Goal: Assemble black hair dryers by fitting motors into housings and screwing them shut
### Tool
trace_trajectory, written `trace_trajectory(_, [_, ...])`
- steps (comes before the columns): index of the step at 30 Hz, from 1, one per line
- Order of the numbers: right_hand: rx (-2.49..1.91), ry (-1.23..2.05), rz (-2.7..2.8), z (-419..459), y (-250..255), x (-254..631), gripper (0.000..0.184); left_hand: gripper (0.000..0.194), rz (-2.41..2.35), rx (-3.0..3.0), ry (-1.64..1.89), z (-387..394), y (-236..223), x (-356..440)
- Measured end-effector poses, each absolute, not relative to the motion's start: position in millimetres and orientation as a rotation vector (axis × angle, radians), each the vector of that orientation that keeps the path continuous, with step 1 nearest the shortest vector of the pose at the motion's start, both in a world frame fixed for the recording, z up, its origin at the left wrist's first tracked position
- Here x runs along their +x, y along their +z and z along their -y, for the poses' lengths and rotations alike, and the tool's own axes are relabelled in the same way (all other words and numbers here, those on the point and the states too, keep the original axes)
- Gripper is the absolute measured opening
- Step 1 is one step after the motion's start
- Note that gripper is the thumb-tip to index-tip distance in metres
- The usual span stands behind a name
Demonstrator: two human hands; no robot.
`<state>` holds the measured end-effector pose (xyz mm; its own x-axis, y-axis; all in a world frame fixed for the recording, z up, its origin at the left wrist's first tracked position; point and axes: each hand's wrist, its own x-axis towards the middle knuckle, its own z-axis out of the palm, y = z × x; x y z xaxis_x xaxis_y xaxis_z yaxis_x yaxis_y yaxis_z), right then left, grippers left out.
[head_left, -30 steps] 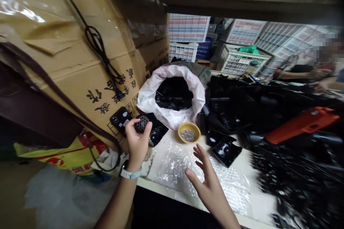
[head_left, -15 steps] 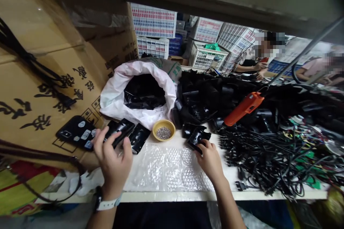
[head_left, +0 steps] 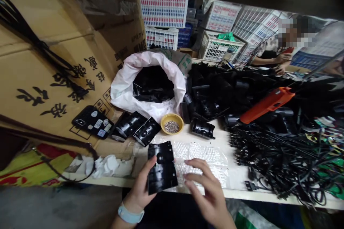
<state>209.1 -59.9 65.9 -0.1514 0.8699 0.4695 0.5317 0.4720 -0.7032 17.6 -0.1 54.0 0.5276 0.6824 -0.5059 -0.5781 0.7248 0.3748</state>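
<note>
Black plastic casing [head_left: 162, 168] gripped in the left hand [head_left: 138, 189] near the counter [head_left: 236, 177]'s front edge; right hand [head_left: 206, 195] open beside it, above bubble wrap [head_left: 199, 155].

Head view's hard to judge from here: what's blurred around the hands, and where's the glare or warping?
In the head view, the right hand looks slightly motion-blurred; the glossy black plastic housing stays fairly sharp; the clear bubble wrap shows glare; wide-angle warping makes the white lattice crates lean.
</note>
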Motion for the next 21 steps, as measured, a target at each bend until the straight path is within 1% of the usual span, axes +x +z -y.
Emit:
trace_trajectory(2, [-1.360,0.398,1.808,55.6,47.0,215.7,0.024,0.045,-0.742,0.177,0.807,-4.1,54.8,5.0])
trace_trajectory(4, [-1.524,0.343,1.975,52.4,30.1,220.1,0.024,0.045,-0.826,0.233,0.770,-7.9,54.5,-5.4])
trace_trajectory(6, [-1.617,0.299,2.158,51.4,20.0,221.0,0.023,0.045,-0.903,0.292,0.716,-10.1,53.1,-12.4])
trace_trajectory(8, [-1.651,0.268,2.266,51.6,18.0,218.4,0.022,0.041,-0.955,0.316,0.693,-10.4,51.7,-15.9])
trace_trajectory(11, [-1.627,0.276,2.338,49.2,24.5,207.3,0.022,0.030,-0.970,0.323,0.722,-9.4,52.0,-16.4])
trace_trajectory(13, [-1.563,0.307,2.365,44.8,28.4,195.0,0.024,0.029,-0.948,0.354,0.768,-9.1,53.7,-15.2])
trace_trajectory(14, [-1.516,0.330,2.378,42.4,29.0,188.1,0.028,0.030,-0.936,0.371,0.788,-9.3,54.4,-14.6])
trace_trajectory(17, [-1.378,0.424,2.422,38.6,26.6,171.6,0.055,0.036,-0.923,0.401,0.818,-9.6,53.0,-14.5])
trace_trajectory(18, [-1.353,0.460,2.439,38.9,25.9,169.3,0.059,0.036,-0.932,0.415,0.834,-9.5,51.0,-15.2])
trace_trajectory(19, [-1.345,0.494,2.453,39.6,26.0,168.9,0.059,0.036,-0.953,0.446,0.861,-9.2,48.1,-16.2])
trace_trajectory(21, [-1.354,0.550,2.472,40.7,28.5,173.1,0.052,0.034,-1.007,0.536,0.922,-8.4,40.7,-18.9])
